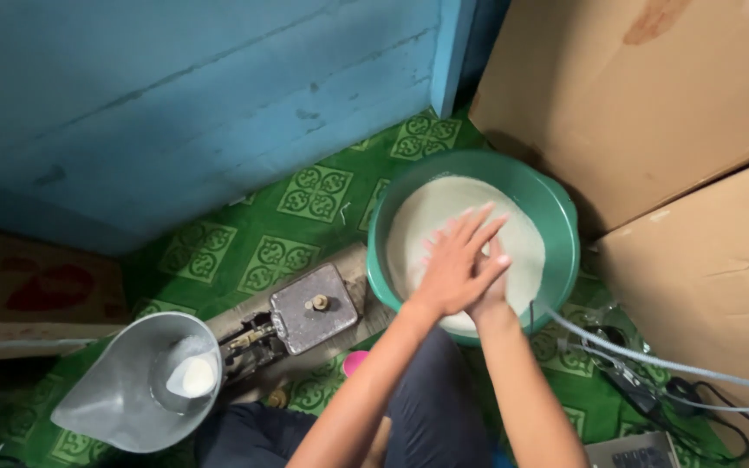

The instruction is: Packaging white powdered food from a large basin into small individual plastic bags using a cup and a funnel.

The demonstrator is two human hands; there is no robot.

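The left hand [457,264] is laid flat, fingers spread, over the right hand [491,290], whose fingers are mostly hidden; nothing is seen gripped. Both are held above white rice [444,204] in a green basin [556,208] on the floor.

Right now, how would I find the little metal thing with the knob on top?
Start at the big green basin full of white grains, where both hands are. Look just left of it, on the green patterned floor. The small grey metal block sits there, square and flat, the only thing with a brass knob on top.
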